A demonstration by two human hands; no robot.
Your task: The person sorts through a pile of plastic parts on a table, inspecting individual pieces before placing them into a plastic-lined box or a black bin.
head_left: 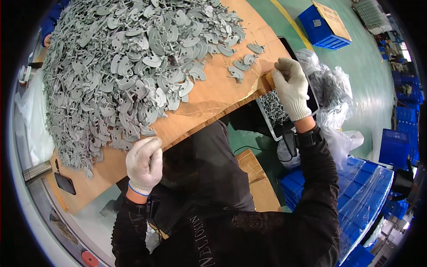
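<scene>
A large sheet of brown cardboard (213, 95) is held at its near edge by two hands in white knit gloves. The left hand (143, 163) is closed on the near edge towards the sheet's left part, its grip clamped on the cardboard with the knuckles bent over the rim. The right hand (291, 86) is clamped on the near right corner of the sheet, with the fingers wrapped over the corner and the thumb on top. The two hands are set well apart along that edge, and the sheet lies between them and beyond them.

The cardboard is heaped with grey flat metal parts (129, 66), curved like small crescents with short stems. The heap covers most of the sheet's far and left part; the strip along the near edge by the hands is bare. A few loose parts (244, 62) lie apart from the heap, just beside the right hand. The edge of the heap is near the left hand, with some parts just beyond its knuckles.

Beneath the right hand a dark tray of small metal pieces (273, 107) and a clear plastic bag (331, 89) are seen. Blue plastic crates (322, 24) stand on the green floor (364, 66) well beyond, and more blue crates (356, 191) under plastic film are stacked at the right. A dark phone (65, 183) lies on the sheet's near left corner.
</scene>
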